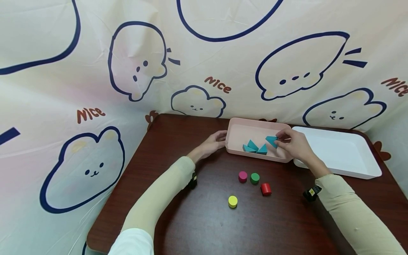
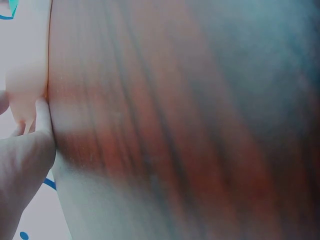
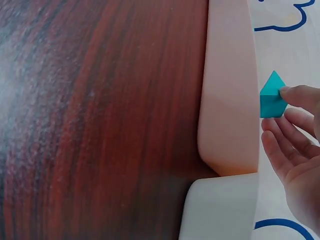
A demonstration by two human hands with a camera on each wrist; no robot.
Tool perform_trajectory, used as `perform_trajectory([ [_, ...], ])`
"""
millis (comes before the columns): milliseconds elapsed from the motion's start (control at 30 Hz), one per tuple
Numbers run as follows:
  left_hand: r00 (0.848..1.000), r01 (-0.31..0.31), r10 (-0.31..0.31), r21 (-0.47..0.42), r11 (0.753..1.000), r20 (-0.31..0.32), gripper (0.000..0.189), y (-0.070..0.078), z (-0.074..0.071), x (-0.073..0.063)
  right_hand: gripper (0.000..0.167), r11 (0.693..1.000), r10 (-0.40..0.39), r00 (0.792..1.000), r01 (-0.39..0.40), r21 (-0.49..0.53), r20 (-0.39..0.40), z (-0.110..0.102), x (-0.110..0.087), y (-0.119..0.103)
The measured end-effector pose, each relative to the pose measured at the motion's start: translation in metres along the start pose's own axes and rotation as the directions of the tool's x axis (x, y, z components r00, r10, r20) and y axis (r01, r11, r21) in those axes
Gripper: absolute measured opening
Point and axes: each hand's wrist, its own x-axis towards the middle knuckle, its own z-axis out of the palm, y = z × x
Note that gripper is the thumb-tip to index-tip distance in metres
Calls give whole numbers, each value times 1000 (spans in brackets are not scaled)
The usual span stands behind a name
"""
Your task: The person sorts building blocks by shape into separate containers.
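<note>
- Between your two hands sits the pink tray (image 1: 243, 132), on the dark wooden table (image 1: 204, 230).
- Your left hand (image 1: 214, 142) touches the tray's end wall, fingers loosely extended, not clenched.
- Your right hand (image 1: 295, 144) pinches one blue wedge (image 1: 271, 141) with thumb and fingers, over the tray.
- Left of your right hand, three other blue wedges (image 1: 262, 149) lie grouped inside the tray, near its front wall.
- Right of your right hand, the white tray (image 1: 341, 148) adjoins the pink one.
- Nearer you than both hands are the magenta cylinder (image 1: 243, 176), green cylinder (image 1: 254, 178) and red cylinder (image 1: 266, 189); the yellow cylinder (image 1: 232, 201) is nearest you.
</note>
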Motion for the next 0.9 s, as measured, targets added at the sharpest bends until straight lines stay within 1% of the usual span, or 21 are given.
perform_trajectory([
  [200, 1000, -5, 5, 4, 1000, 4, 61, 0, 1, 1, 26, 1000, 13, 1000, -13, 11, -14, 4, -2, 5],
  [600, 1000, -6, 6, -9, 1000, -4, 61, -1, 1, 2, 28, 1000, 30, 1000, -30, 7, -6, 9, -3, 7],
  [900, 1000, -3, 3, -10, 1000, -2, 61, -2, 0, 2, 28, 998, 51, 999, -51, 24, 2, 12, -2, 9],
])
